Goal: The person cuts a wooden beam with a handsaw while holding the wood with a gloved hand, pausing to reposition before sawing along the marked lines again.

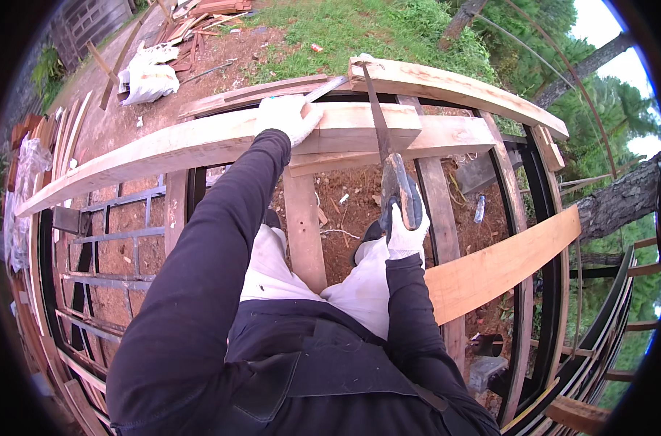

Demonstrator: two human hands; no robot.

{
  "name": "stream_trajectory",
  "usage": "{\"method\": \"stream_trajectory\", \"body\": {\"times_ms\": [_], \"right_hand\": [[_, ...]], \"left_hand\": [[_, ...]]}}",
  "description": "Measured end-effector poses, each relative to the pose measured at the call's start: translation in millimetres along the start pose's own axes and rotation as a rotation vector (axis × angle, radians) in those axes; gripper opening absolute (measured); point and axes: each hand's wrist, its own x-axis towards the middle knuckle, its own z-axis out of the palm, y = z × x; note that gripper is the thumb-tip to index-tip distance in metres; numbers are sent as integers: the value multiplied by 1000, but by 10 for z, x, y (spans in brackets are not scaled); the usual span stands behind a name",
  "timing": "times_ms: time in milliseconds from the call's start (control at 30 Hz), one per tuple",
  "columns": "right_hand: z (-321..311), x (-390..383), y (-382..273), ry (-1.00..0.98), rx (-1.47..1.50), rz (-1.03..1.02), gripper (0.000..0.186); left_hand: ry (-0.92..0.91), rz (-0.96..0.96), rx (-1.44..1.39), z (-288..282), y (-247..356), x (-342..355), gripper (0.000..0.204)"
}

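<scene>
My right hand (408,231), in a white glove, is closed round the handle of a hand saw (378,120). The saw's blade points away from me and lies across a long pale wooden beam (200,142), a little in from its right end. Farther left on this beam, my gloved left hand (285,118) grips it, with fingers over the top and thumb on the near side. A flat metal strip, like a ruler or square (325,89), sticks out just past the left hand; its other end is hidden.
A second timber (447,138) lies under the beam, and another (461,91) beyond it. Crosspieces (301,225) span a dark metal frame above bare soil. At right are a wide plank (505,265) and a tree trunk (621,203). A white sack (150,73) stands far left.
</scene>
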Motion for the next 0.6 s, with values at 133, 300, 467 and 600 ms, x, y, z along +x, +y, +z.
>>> {"method": "stream_trajectory", "body": {"times_ms": [133, 300, 467, 600], "right_hand": [[-66, -162, -78, -10, -97, -123, 55], [-204, -449, -383, -42, -149, 36, 56], [-519, -703, -94, -77, -239, -33, 57], [-378, -559, -276, -103, -111, 63, 59]], "left_hand": [[123, 14, 45, 111, -59, 52, 60], [32, 101, -88, 297, 299, 178, 72], [125, 91, -28, 201, 775, 180, 74], [42, 31, 11, 71, 820, 170, 75]]}}
